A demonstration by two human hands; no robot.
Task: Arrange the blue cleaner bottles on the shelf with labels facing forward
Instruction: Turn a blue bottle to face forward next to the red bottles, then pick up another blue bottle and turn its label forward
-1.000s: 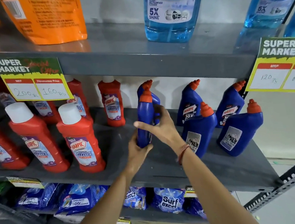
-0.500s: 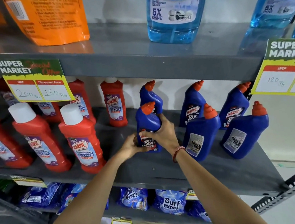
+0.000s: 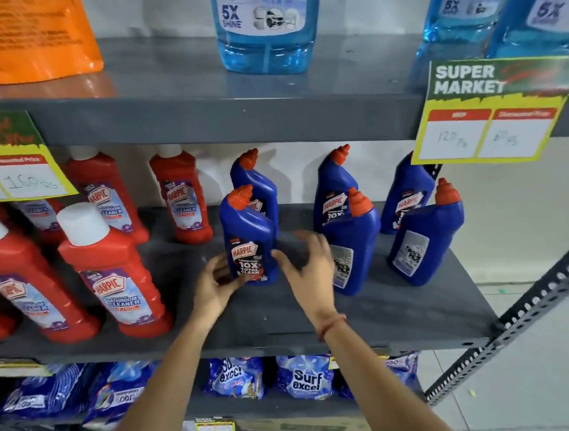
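Note:
Several blue Harpic cleaner bottles with orange caps stand on the grey middle shelf [image 3: 268,316]. The front-left blue bottle [image 3: 249,242] stands upright with its label facing forward. My left hand [image 3: 213,285] is at its lower left, fingertips just touching it. My right hand [image 3: 309,264] is off its right side, fingers spread and blurred. Behind it stands another blue bottle [image 3: 256,183]. Two front bottles [image 3: 354,243] [image 3: 425,234] show their white back labels. Two rear bottles [image 3: 334,190] [image 3: 405,198] show front labels.
Red Harpic bottles [image 3: 116,274] fill the shelf's left half. Yellow price tags [image 3: 490,111] hang from the upper shelf, which holds light blue glass cleaner bottles [image 3: 263,24] and an orange pouch [image 3: 26,35]. Detergent packs [image 3: 304,378] lie below. A slotted metal brace [image 3: 525,307] runs at the right.
The front-left blue bottle was turned from side-on to label forward and set on the shelf. Both hands have loosened off it, the right one pulling away to the right.

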